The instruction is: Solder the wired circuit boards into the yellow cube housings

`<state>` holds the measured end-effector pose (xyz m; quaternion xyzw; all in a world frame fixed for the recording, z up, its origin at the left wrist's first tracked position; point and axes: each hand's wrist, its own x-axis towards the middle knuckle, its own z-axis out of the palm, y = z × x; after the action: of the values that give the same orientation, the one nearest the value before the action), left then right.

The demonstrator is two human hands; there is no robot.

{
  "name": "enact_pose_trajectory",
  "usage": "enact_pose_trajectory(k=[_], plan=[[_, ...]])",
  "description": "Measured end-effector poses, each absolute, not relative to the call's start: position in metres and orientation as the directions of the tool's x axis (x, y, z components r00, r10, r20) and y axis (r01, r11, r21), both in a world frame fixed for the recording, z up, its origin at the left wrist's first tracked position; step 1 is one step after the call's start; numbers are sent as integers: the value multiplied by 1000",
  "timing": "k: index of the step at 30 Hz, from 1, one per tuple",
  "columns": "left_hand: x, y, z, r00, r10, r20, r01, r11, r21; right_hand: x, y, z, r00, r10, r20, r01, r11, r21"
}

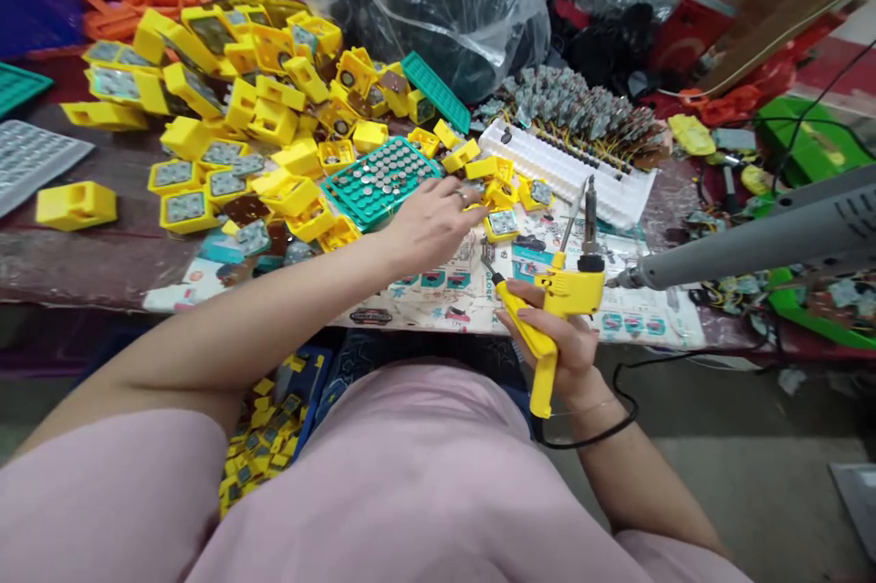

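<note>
The left hand is held palm down just beyond the near-right edge of a green tray, at about 4 o'clock from the tray's centre. Its fingers are loosely bent and the thumb is set apart from them; whether anything is pinched cannot be told, as the fingertips are partly lost among small yellow parts. The nearest clearly seen yellow housing, with a grey board in its open face, is placed just beside the thumb tip, at 3 to 4 o'clock; it is nearly square, so its long axis cannot be judged. By it the left hand is nearer, the right hand being farther off at about 5 o'clock. In the right hand a yellow soldering gun is gripped with the fingers wrapped around its handle, its metal tip pointed to 12 o'clock. The tray's long axis is laid from 8 to 2 o'clock, and small round metal pieces are spread over it. A white rack is seated at 1 o'clock from the left hand.
</note>
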<state>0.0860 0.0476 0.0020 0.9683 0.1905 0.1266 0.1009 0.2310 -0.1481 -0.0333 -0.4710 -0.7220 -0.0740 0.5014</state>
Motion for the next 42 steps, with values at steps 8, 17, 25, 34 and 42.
enact_pose_trajectory(k=[8, 17, 25, 34, 42], plan=[[138, 71, -4, 979, 162, 126, 132, -968, 212, 237, -163, -32, -44, 613, 789, 813, 480, -328], [49, 52, 35, 980, 196, -35, 183, -820, 542, 243, -165, -35, 13, 622, 783, 800, 463, -381], [-6, 36, 18, 928, 369, 54, 264, -752, 604, 234, -156, -43, -16, 631, 776, 779, 494, -386], [-5, -7, -5, 806, 565, 178, 503, -811, 299, 239, -137, -47, -247, 712, 658, 890, 436, -137], [4, -13, -11, 807, 570, 155, 541, -819, 192, 241, -138, -47, -237, 877, 417, 912, 349, -215]])
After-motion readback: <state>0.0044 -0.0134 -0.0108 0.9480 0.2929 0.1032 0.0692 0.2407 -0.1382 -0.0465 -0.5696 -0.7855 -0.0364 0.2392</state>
